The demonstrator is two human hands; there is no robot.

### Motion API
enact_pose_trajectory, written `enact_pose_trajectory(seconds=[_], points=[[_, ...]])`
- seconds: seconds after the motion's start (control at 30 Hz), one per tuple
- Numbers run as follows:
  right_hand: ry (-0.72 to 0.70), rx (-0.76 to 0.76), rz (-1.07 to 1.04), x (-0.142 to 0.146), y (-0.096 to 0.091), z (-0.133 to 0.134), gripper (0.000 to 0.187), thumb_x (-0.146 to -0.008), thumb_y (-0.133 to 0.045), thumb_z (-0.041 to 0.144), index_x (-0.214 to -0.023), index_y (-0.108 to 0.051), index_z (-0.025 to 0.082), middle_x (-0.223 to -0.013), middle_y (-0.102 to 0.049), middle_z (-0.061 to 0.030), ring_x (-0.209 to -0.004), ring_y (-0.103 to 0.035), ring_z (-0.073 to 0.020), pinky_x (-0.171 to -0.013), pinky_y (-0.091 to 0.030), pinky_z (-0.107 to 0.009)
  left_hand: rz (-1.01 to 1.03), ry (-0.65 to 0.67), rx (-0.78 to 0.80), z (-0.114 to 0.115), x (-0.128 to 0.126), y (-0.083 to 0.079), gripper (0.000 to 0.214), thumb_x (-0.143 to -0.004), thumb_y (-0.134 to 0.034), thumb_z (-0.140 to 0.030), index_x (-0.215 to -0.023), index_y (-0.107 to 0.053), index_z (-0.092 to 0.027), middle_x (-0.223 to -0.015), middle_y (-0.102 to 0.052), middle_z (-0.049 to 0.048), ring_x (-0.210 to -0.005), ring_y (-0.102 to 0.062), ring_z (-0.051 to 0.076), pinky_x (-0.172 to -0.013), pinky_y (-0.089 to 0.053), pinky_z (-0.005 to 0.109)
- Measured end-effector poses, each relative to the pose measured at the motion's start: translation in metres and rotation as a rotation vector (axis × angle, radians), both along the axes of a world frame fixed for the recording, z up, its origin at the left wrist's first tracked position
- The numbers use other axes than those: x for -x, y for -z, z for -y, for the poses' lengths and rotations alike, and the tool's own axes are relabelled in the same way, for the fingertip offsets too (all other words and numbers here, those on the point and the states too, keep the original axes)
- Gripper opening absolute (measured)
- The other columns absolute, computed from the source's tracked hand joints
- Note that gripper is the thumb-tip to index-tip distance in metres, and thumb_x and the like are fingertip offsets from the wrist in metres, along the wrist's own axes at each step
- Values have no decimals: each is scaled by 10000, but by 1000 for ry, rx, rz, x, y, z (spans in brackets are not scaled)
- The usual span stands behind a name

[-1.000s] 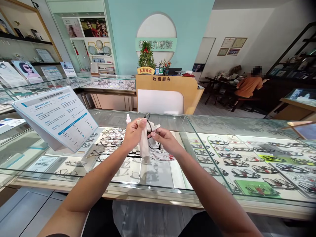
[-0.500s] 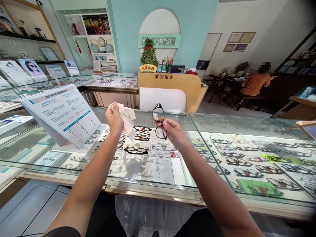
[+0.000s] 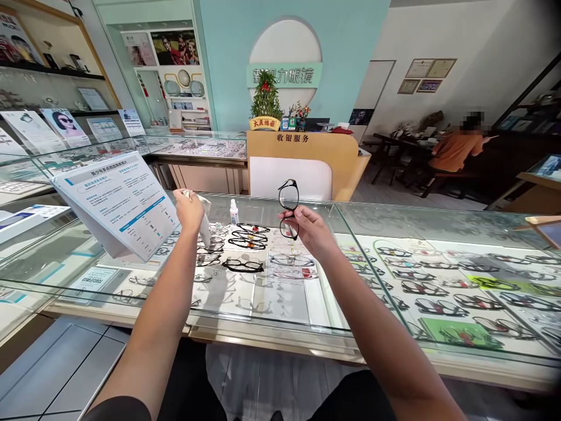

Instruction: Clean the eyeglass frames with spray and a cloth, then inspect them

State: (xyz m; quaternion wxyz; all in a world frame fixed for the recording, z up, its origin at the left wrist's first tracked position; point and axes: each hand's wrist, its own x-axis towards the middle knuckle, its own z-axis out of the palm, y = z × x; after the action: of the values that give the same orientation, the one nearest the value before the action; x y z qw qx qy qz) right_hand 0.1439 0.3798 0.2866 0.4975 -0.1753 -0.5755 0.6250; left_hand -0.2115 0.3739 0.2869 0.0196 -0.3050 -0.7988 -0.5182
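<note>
My right hand [image 3: 310, 230] is closed on a pair of black-rimmed eyeglasses [image 3: 288, 195], held up on end above the glass counter with one lens over the other. To the left, my left hand [image 3: 190, 211] grips a pale cleaning cloth [image 3: 204, 225], whose loose end hangs down beside the fingers. Between the two hands a small white bottle [image 3: 234, 213] stands upright on the glass top. Below them, inside the display case [image 3: 228, 334], lie rows of spectacle frames, among them a thick black pair [image 3: 242, 266].
A tented leaflet stand [image 3: 118, 204] sits on the counter at my left. More frames [image 3: 440, 307] fill the case at right. Beyond stands a wooden cashier desk [image 3: 307, 146] with a plant [image 3: 265, 99]. A person in orange [image 3: 456, 149] sits at a far table.
My left hand has moved left with the cloth, away from the glasses, and the white bottle now shows. The eyeglasses have risen slightly and turned a little in my right hand.
</note>
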Motion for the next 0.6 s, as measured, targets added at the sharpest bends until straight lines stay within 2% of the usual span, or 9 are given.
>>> enact_pose_trajectory(seconds=[0.2,0.37,0.47,0.53,0.6], points=[[26,-25,54,-1,-1,-1,559,-760,-944,745,-827,-659,269,-1040,-792,-48,-1137,-757,-261,-1018,-594,-397,16,47,226,-1,7,7,313,-969,-616,-207,-1270,-535,-186,-1328,-735,308,-1298,-705,477,-1107,-506,630],[-8,-23,26,-2,1,-2,515,-793,-949,697,-831,-661,272,-1049,-788,-35,-1118,-757,-238,-1006,-592,-373,2,57,312,-2,2,9,390,-925,-679,-212,-1294,-571,-142,-1497,-595,374,-1360,-649,517,-1125,-483,661],[-6,-15,27,-3,1,-2,514,-798,-946,694,-833,-657,271,-1051,-784,-37,-1127,-752,-240,-1005,-594,-372,-110,43,266,1,-8,6,454,-929,-699,-246,-1351,-579,-132,-1572,-519,362,-1469,-544,517,-1197,-417,659],[3,-14,37,-2,1,-1,531,-788,-946,707,-827,-649,268,-1049,-783,-43,-1134,-747,-246,-1012,-593,-376,-255,60,164,3,-18,3,386,-958,-671,-266,-1325,-615,-157,-1515,-581,312,-1469,-521,498,-1207,-389,652],[8,-17,47,-2,0,0,544,-780,-943,721,-825,-647,267,-1049,-784,-46,-1122,-743,-246,-1018,-590,-380,-393,101,14,4,-29,2,241,-985,-640,-290,-1204,-662,-191,-1397,-671,249,-1392,-560,465,-1177,-393,629]])
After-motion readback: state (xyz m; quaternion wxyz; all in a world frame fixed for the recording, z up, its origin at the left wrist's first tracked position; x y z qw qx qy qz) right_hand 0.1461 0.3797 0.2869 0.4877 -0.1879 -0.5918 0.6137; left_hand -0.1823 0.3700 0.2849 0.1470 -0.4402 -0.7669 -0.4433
